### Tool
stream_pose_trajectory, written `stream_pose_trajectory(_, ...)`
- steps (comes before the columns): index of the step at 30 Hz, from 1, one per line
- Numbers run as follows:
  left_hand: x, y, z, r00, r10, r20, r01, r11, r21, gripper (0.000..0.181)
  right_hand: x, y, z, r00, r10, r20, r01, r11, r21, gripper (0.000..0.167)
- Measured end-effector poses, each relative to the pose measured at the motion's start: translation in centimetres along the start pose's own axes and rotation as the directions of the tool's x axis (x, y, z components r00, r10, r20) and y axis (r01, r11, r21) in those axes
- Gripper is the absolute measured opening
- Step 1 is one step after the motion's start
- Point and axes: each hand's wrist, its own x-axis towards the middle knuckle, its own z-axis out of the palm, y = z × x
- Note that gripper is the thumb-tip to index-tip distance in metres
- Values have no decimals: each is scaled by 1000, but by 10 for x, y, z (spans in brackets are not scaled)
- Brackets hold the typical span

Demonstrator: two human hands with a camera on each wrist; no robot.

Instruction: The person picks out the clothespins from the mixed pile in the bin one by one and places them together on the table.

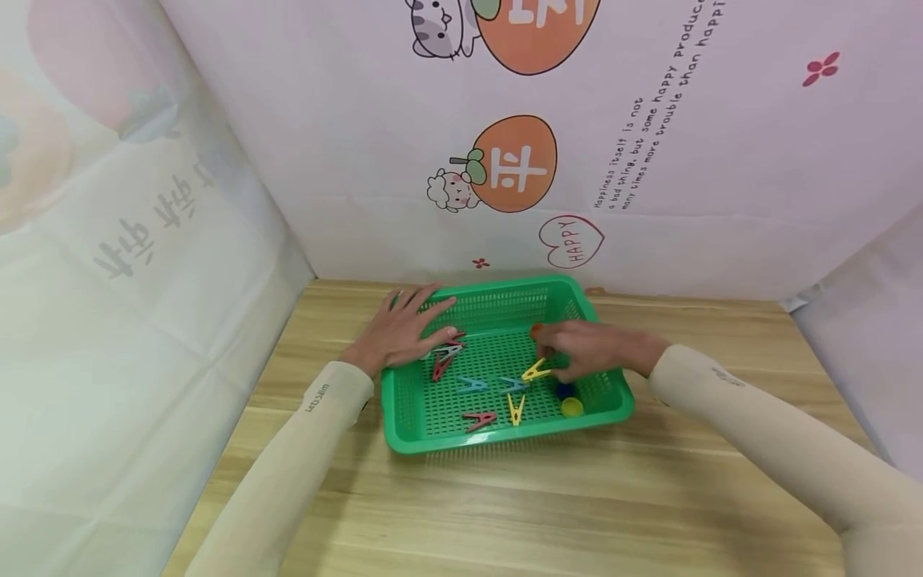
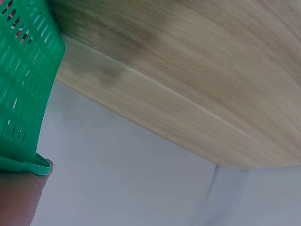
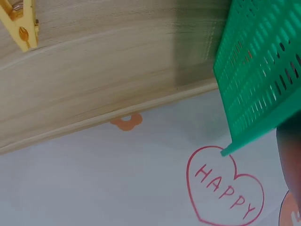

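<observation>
Green basket (image 1: 497, 304): a rectangular container with perforated walls, standing upright on the wood-grain tabletop (image 1: 461, 513). Its far rim lies near the white wall covering (image 1: 375, 120), which carries cartoon figures, orange shapes and lettering.

The left sleeve (image 1: 288, 473) extends from the lower left; the right sleeve (image 1: 757, 441) extends from the lower right.

Left hand (image 1: 404, 328): rests over the basket's left rim near the far corner, fingers extended and spread wide.

Right hand (image 1: 584, 349): reaches over the right rim into the basket. The grip is narrow; thumb and fingertips pinch a yellow clothespin (image 1: 536, 370).

Other clothespins inside the basket: a red clothespin (image 1: 442, 367) and a grey clothespin (image 1: 449, 350) lie together near the left hand. Two light-blue units, the left blue clothespin (image 1: 472, 385) and the right blue clothespin (image 1: 514, 385), lie mid-floor. A second yellow clothespin (image 1: 516, 410) and a near red clothespin (image 1: 479, 420) lie toward the near wall. In the right wrist view, a partial yellow clip (image 3: 28, 23) appears against the wood grain; contact with the wood cannot be confirmed.

Round pieces, right side: yellow piece (image 1: 573, 407) just beside the dark blue piece (image 1: 566, 391); orange piece (image 1: 537, 332) near the right hand's fingers.
</observation>
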Motion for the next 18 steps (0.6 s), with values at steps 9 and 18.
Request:
stream_pose_trajectory(9,0,-2,1,1000,-1,6,1,1000,6,71,-17,1,-12,992,11,-125,-11,1000,2,23)
stream_pose_trajectory(18,0,-2,3,1000,-8,8,8,1000,10,71,-41,5,-27,968,33,-250,-37,999,-12,21)
